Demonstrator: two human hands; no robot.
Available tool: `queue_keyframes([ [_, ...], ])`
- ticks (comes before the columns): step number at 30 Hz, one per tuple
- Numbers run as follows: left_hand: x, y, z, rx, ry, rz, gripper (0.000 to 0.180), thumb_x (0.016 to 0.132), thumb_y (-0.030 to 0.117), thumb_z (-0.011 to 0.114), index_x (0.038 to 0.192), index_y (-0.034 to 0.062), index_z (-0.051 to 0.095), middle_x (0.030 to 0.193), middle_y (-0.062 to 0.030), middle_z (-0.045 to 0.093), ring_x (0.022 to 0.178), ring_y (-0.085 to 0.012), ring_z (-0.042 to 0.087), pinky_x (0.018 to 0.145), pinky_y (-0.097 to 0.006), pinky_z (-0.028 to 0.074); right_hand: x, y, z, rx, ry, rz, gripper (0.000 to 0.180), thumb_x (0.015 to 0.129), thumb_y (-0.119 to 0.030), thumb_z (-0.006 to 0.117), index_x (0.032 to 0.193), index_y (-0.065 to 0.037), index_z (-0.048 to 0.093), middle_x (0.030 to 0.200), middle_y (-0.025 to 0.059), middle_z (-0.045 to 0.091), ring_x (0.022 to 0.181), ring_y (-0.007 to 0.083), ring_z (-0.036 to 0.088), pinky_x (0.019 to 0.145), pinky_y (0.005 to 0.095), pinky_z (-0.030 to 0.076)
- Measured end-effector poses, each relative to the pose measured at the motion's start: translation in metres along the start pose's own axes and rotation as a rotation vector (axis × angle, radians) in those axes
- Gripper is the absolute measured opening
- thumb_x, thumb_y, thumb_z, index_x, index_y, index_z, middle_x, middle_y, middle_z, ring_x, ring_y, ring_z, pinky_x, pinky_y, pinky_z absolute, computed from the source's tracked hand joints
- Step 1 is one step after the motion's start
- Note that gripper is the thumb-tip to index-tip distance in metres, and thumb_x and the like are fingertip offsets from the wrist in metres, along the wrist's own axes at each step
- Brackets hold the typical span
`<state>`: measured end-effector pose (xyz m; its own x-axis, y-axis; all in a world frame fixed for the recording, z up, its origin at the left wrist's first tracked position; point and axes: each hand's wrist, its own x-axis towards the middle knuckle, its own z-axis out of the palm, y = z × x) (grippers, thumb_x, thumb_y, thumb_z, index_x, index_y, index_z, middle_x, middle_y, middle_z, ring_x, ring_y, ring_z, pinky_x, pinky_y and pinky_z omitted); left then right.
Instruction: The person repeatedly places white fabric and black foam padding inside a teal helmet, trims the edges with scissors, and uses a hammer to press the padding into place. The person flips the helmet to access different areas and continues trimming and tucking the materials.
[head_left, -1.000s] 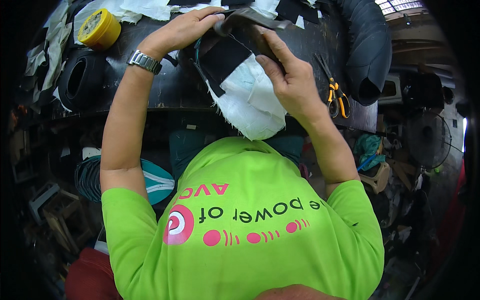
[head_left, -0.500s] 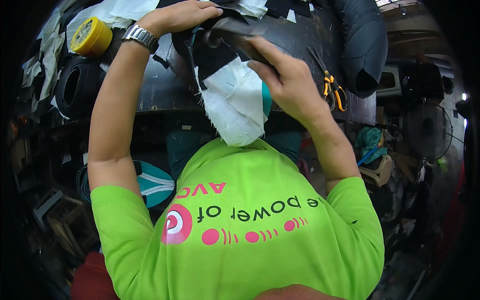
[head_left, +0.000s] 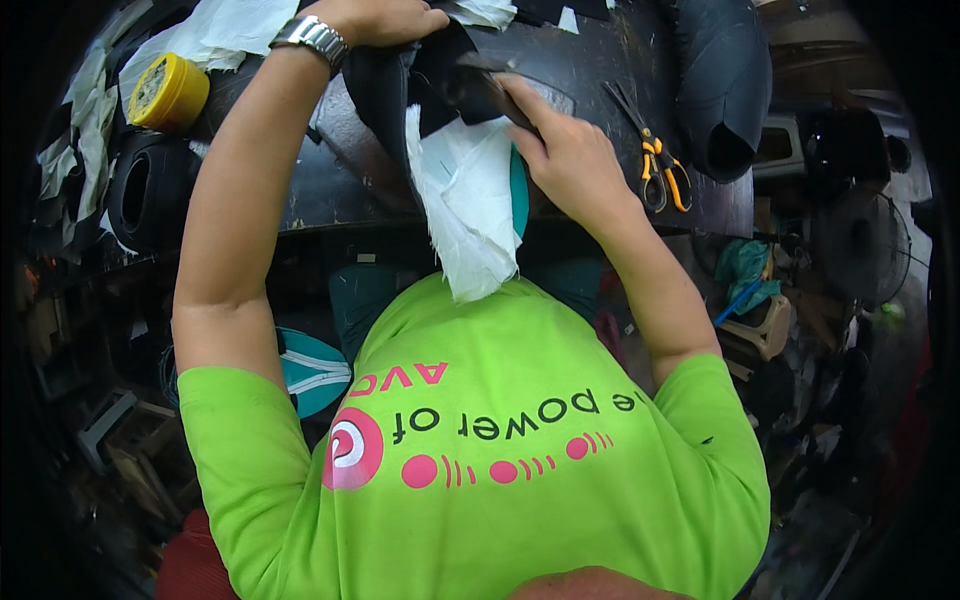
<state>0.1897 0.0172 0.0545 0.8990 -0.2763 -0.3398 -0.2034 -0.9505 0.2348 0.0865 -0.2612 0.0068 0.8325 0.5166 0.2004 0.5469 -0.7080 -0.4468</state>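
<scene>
My left hand (head_left: 388, 20), with a metal watch on its wrist, is at the far side of the dark workbench, its fingers closed on the edge of a black sheet piece (head_left: 432, 75). A frayed white cloth (head_left: 468, 200) is joined to or lies over this piece and hangs over the bench's near edge. Behind the cloth a teal part (head_left: 520, 195) peeks out. My right hand (head_left: 575, 150) is wrapped round the dark handle of what looks like a hammer (head_left: 490, 92). Motion smears its head, which is over the black piece.
Orange-handled scissors (head_left: 655, 160) lie right of my right hand. A black boot-like form (head_left: 722, 90) stands at the bench's right edge. On the left are a yellow tub (head_left: 170, 93), a black hollow form (head_left: 150, 190) and white cloth scraps (head_left: 215, 35). A fan (head_left: 862, 245) stands at right.
My left hand has shifted right and farther away, its fingers more bent. The black piece and white cloth have turned and narrowed, the cloth hanging a little lower. The hammer has moved in my right hand.
</scene>
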Motion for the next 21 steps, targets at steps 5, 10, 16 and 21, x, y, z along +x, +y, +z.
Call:
queue_keyframes([
  [5, 0.021, -0.013, 0.011, -0.028, -0.035, 0.011, 0.058, 0.107, 0.052, 0.041, 0.137, 0.0081, 0.065, 0.135, -0.0204, 0.066, 0.122, -0.0357, 0.065, 0.110, -0.041, 0.046, 0.038, -0.002, 0.009, -0.080, 0.088, -0.018, 0.050, 0.098, -0.027, 0.063, 0.146, -0.024, 0.049, 0.092, 0.0222, 0.073, 0.087, 0.0446, 0.070, 0.077, 0.0542, 0.056],
  [10, 0.031, -0.035, 0.028, -0.019, 0.148, 0.042, 0.056, 0.108, 0.048, 0.039, 0.130, 0.0071, 0.069, 0.130, -0.0219, 0.069, 0.115, -0.0377, 0.067, 0.107, -0.043, 0.047, 0.006, 0.008, 0.005, 0.007, 0.074, 0.093, 0.052, 0.098, -0.027, 0.063, 0.148, -0.024, 0.049, 0.097, 0.0242, 0.072, 0.091, 0.0457, 0.069, 0.080, 0.0521, 0.055],
  [16, 0.032, -0.050, 0.031, -0.098, 0.168, 0.018, 0.060, 0.106, 0.052, 0.041, 0.136, 0.0067, 0.066, 0.138, -0.0204, 0.065, 0.125, -0.0371, 0.063, 0.111, -0.041, 0.044, -0.054, 0.012, -0.034, 0.138, 0.029, 0.181, 0.051, 0.097, -0.025, 0.066, 0.146, -0.023, 0.056, 0.096, 0.0242, 0.072, 0.087, 0.0453, 0.069, 0.079, 0.0484, 0.056],
  [21, 0.014, -0.061, 0.038, -0.143, 0.254, 0.056, 0.063, 0.106, 0.056, 0.042, 0.143, 0.0091, 0.061, 0.142, -0.0190, 0.062, 0.132, -0.0363, 0.058, 0.115, -0.039, 0.041, -0.045, -0.013, -0.060, 0.557, 0.247, 0.016, 0.054, 0.096, 0.003, 0.066, 0.149, -0.004, 0.054, 0.142, 0.0106, 0.065, 0.125, 0.0159, 0.062, 0.108, 0.0296, 0.046],
])
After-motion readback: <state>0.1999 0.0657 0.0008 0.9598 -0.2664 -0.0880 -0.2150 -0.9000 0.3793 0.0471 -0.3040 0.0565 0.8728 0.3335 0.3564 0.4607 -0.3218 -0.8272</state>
